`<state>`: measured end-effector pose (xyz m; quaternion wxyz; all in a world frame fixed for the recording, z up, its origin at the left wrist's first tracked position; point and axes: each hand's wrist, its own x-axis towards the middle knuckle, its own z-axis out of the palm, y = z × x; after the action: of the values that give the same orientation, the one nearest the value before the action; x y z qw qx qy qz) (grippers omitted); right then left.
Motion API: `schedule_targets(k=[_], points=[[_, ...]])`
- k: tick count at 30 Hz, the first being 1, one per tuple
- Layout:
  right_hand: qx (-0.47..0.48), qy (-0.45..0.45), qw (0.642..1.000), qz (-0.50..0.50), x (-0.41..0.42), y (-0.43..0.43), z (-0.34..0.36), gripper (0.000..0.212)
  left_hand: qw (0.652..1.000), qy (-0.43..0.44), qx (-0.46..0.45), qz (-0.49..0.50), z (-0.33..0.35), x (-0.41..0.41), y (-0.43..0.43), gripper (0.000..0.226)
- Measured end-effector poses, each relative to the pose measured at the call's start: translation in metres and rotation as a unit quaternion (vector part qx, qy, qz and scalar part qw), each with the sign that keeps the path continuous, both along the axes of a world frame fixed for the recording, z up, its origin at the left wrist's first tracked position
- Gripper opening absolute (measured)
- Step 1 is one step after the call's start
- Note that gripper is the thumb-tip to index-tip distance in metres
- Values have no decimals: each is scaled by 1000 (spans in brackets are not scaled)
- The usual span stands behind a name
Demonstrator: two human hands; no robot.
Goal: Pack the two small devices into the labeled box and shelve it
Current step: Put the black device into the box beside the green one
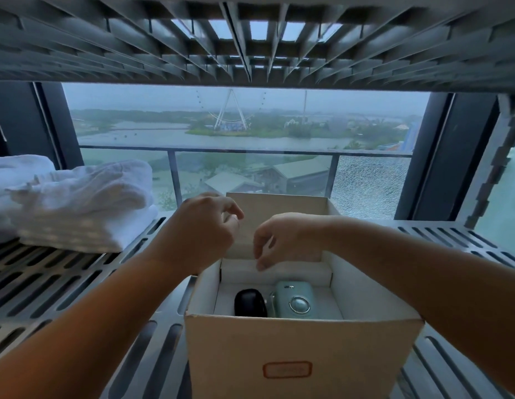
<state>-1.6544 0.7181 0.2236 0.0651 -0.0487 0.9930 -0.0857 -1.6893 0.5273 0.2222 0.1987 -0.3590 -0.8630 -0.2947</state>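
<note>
We find the box [303, 352] open on the shelf [63, 283], near its front edge. Inside lie a black device [250, 306] and a green device [293, 301], side by side. Our left hand [205, 230] and right hand [279, 240] hover above, each grip loosely curled, empty. Towels [77, 203] sit left.

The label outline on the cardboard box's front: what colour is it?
Orange-red, a rounded rectangular outline on the open tan cardboard box, seen in the head view.
</note>
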Motion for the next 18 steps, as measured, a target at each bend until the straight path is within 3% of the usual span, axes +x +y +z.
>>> schedule_targets(k=[10, 18], points=[[-54, 32, 998, -16, -11, 22, 2, 29, 1000, -4, 4, 1, -2, -15, 13, 19], [-189, 114, 975, -7, -1, 28, 19, 16, 1000, -16, 13, -4, 0, -10, 9, 18]])
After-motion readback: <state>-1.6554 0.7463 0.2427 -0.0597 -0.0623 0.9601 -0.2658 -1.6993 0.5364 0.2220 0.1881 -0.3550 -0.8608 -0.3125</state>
